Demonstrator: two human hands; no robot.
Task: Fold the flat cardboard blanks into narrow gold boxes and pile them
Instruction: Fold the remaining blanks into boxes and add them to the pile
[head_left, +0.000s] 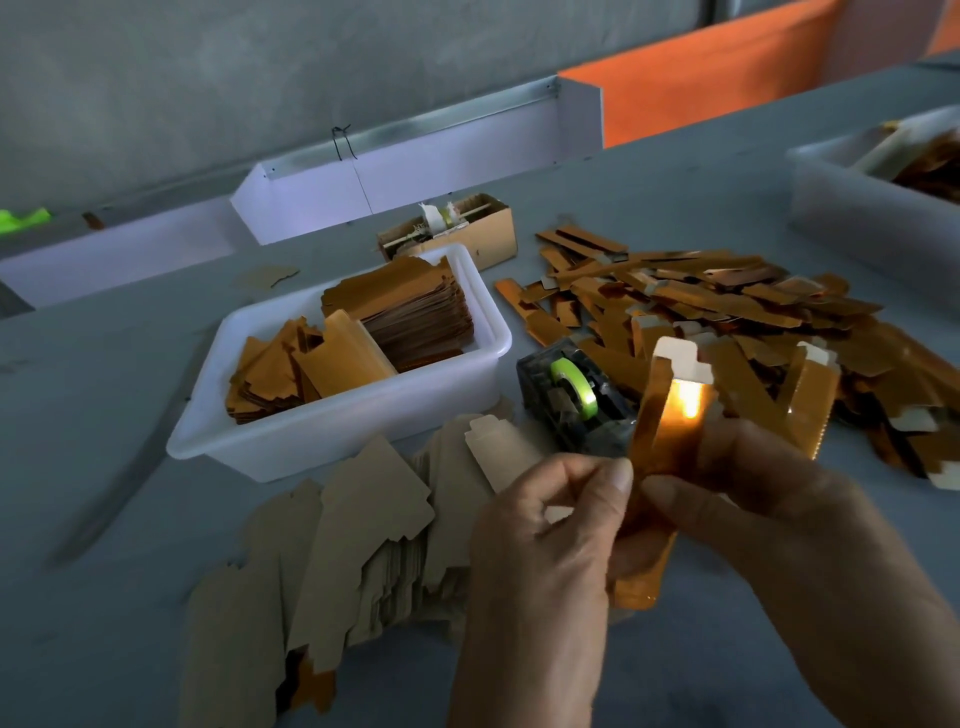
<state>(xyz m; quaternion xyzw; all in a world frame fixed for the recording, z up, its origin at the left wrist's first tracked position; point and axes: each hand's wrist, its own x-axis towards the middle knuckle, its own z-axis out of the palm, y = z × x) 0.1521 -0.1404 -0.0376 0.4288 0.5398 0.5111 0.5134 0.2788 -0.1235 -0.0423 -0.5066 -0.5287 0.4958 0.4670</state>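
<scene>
I hold one narrow gold box (670, 415) upright in front of me, its white end flaps open at the top. My left hand (545, 545) pinches its left edge between thumb and fingers. My right hand (769, 499) grips its right side lower down. A fanned stack of flat blanks (332, 551), brown side up, lies on the table at lower left. Behind my hands, a loose pile of folded gold boxes (727, 312) spreads over the right of the table.
A white tray (311, 436) with more gold blanks stands at centre left. A tape dispenser (571, 395) with green tape sits between tray and pile. A small cardboard box (467, 228) is behind the tray, another white tub (857, 208) at far right.
</scene>
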